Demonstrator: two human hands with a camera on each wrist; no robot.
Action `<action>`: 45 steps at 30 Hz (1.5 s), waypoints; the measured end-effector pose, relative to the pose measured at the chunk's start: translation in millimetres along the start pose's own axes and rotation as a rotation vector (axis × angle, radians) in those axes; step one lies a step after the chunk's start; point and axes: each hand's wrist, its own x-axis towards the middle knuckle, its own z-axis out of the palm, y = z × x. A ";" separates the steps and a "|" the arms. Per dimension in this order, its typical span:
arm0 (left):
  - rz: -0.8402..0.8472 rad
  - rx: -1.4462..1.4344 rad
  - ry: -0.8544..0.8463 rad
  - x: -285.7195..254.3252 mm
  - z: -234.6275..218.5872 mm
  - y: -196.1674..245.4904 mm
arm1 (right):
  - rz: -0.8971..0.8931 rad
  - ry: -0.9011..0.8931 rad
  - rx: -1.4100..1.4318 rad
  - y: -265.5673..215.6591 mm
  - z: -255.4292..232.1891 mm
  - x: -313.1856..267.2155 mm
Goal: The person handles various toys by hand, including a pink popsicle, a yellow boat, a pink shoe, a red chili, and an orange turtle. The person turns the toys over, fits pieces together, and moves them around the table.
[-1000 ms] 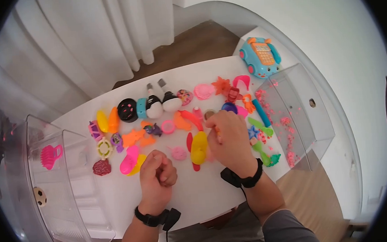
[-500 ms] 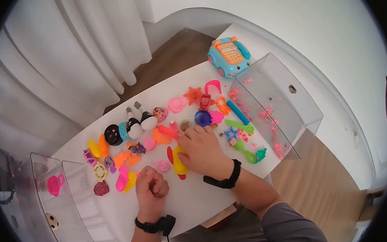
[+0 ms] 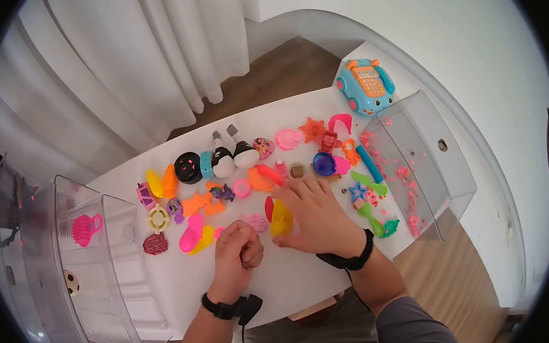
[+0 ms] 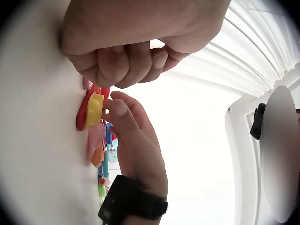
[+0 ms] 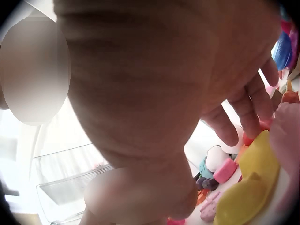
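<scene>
A yellow moulded plastic toy [image 3: 281, 216] lies across a long red piece [image 3: 268, 208] near the middle of the table. Over its right side spreads my right hand [image 3: 318, 216], thumb at the near end and fingers reaching past the far end. In the right wrist view the fingers are fairly straight, above the yellow toy [image 5: 248, 183], with a pale pink toy [image 5: 286, 133] beside it. My left hand [image 3: 235, 252] is just left of there, its fingers curled into the palm; nothing shows between them in the left wrist view. A pink bumpy toy [image 3: 255, 221] sits just beyond it.
Several colourful toys line the table, among them a black round one [image 3: 187, 168], a blue bowl [image 3: 324, 164] and a green spoon-like piece [image 3: 367, 213]. Clear bins stand at left [image 3: 107, 270] and right [image 3: 425, 162], the right one holding pink bits. A toy phone [image 3: 366, 85] sits behind.
My right hand was bunched beside the yellow toy, then flattened over it; now its thumb and fingers are spread wider around it. My left hand stays curled. The head view swung and came back.
</scene>
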 end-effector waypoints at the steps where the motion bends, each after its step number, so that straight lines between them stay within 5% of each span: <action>1: -0.015 -0.034 0.007 -0.2 0.9 0.9 | -0.008 -0.006 0.004 -2.1 0.1 -1.1; 4: -0.029 -0.074 0.014 -1.0 0.3 0.7 | -0.012 -0.135 -0.038 -5.8 5.0 -5.0; 22: -0.059 -0.040 -0.006 1.0 -2.9 0.7 | -0.002 -0.048 -0.050 5.7 -12.4 6.8; 25: -0.031 -0.015 -0.036 1.3 -5.4 -1.7 | -0.026 0.081 0.113 7.1 -19.2 8.3; 27: -0.003 0.011 -0.062 1.9 -6.1 -2.2 | 0.316 -0.018 0.645 -3.4 -29.7 8.3; 33: 0.046 0.018 -0.051 1.4 -2.6 2.4 | 0.417 -0.023 0.956 -9.8 6.5 9.3; 40: 0.071 -0.012 -0.026 0.1 -7.8 8.3 | 0.378 -0.202 0.808 -49.0 17.5 25.2; 43: 0.062 -0.042 -0.013 0.7 -10.1 11.8 | 0.297 -0.118 0.818 -48.6 30.0 22.4; 45: 0.052 -0.059 -0.008 -0.1 -14.4 12.3 | 0.399 -0.122 0.965 -43.3 27.3 15.7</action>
